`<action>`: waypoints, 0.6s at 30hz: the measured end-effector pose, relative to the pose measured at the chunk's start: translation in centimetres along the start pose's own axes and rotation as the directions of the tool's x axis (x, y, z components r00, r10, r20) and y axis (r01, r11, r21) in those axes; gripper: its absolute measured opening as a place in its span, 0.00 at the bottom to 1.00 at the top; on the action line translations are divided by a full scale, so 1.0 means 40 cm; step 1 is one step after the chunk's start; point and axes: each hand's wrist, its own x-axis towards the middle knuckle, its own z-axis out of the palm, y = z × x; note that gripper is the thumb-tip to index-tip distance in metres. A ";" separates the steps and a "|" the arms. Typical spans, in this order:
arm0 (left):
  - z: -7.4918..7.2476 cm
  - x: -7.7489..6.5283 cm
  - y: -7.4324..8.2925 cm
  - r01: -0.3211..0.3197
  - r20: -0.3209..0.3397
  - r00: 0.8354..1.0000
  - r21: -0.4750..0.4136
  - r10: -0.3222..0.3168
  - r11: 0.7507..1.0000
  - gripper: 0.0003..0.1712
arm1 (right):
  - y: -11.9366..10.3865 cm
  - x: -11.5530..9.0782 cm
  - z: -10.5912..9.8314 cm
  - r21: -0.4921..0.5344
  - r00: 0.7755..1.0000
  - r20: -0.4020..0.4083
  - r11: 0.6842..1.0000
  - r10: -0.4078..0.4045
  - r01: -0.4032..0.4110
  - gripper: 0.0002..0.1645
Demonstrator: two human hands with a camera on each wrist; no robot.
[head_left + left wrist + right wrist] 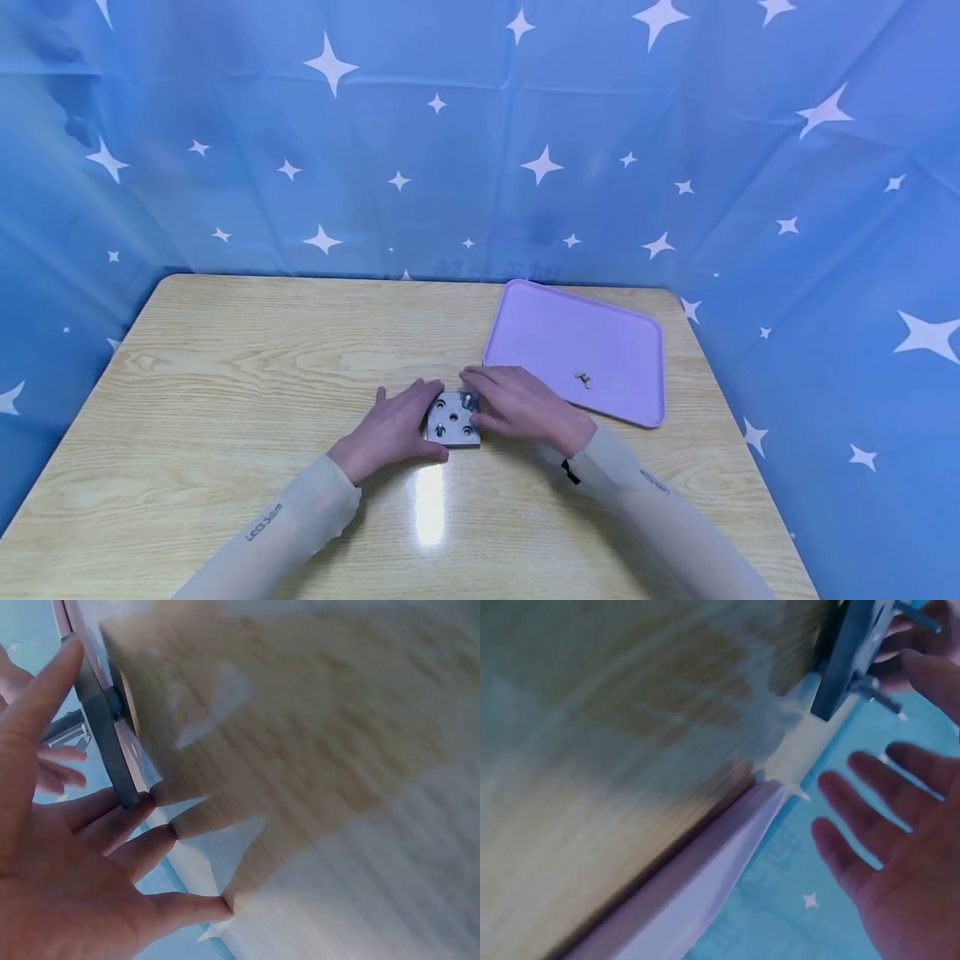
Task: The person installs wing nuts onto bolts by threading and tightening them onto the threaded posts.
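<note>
On the wooden table lies a square grey metal plate with several round holes. My left hand grips it by its left side, thumb at the near edge and fingertips at the far edge. A bolt stands up from the near left hole. Another bolt, at the far right hole, leans over in the right wrist view. Over the plate's right side hovers my right hand, its fingers spread and loosely bent, with the thumb close to the leaning bolt. Nothing shows in its grasp.
A purple tray lies at the back right, just beyond the right hand. Several small brass-coloured pieces rest in it. The wooden table ends at a blue curtain with white stars.
</note>
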 end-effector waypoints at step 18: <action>-0.023 -0.018 -0.022 0.008 0.029 1.000 -0.046 -0.007 0.999 0.61 | -0.070 -0.071 0.039 0.111 0.968 0.019 0.962 0.250 -0.250 0.43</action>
